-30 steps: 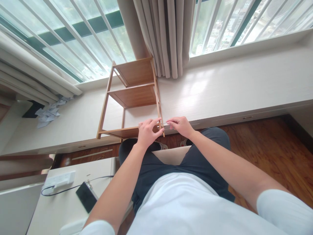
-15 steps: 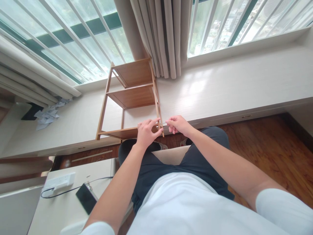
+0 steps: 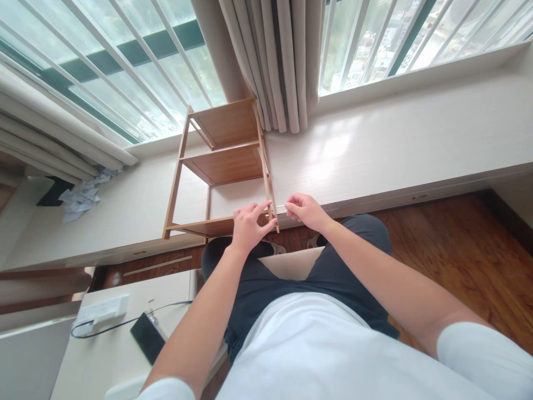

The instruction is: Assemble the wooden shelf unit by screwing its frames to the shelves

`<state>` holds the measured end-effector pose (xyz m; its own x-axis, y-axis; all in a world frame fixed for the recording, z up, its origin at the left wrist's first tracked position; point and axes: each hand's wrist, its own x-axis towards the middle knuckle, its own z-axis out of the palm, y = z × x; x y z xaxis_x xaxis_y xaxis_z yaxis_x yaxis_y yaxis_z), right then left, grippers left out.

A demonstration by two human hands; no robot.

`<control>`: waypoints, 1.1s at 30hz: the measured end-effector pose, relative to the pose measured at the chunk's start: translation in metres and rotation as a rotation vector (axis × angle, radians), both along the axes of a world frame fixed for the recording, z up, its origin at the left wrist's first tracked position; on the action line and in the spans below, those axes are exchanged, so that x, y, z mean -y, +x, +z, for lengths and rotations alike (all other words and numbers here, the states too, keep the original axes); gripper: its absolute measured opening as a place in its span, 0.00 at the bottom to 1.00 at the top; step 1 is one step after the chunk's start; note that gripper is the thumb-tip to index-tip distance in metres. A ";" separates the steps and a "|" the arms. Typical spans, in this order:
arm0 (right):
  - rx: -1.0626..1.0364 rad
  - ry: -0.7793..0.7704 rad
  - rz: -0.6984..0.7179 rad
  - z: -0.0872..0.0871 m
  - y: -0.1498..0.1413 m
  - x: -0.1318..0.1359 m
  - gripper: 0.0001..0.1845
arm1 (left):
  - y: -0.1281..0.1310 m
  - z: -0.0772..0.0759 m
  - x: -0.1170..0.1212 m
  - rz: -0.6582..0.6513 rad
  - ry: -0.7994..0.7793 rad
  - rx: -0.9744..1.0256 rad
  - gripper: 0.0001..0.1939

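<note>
A wooden shelf rack (image 3: 227, 162) with three tiers stands tilted in my view, at the front of the pale ledge. My left hand (image 3: 250, 223) is at its lower right corner, with thumb and forefinger around the upright (image 3: 266, 176) there. Just to the right, the fingers of my right hand (image 3: 303, 210) pinch a thin metal rod (image 3: 281, 206) that looks like a hex key. The rod points left at the outer side of the upright. Whether its tip touches the wood is too small to tell.
Below the pale ledge (image 3: 375, 133) lies a wooden floor (image 3: 449, 250). Grey curtains (image 3: 278, 66) hang behind the rack. Crumpled papers (image 3: 79, 201) lie at the far left. A white table (image 3: 100, 361) at lower left holds a phone (image 3: 147, 338), a power strip (image 3: 108, 308) and a cable.
My right hand has shifted slightly up and its fingers have turned a little with the rod. My left hand stays on the upright.
</note>
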<state>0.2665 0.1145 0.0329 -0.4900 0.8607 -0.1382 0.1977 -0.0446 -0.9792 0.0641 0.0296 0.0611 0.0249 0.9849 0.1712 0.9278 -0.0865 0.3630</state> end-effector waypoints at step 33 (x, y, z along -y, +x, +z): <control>0.135 0.915 0.158 -0.003 0.015 -0.011 0.13 | 0.000 -0.001 0.000 0.000 0.012 0.001 0.24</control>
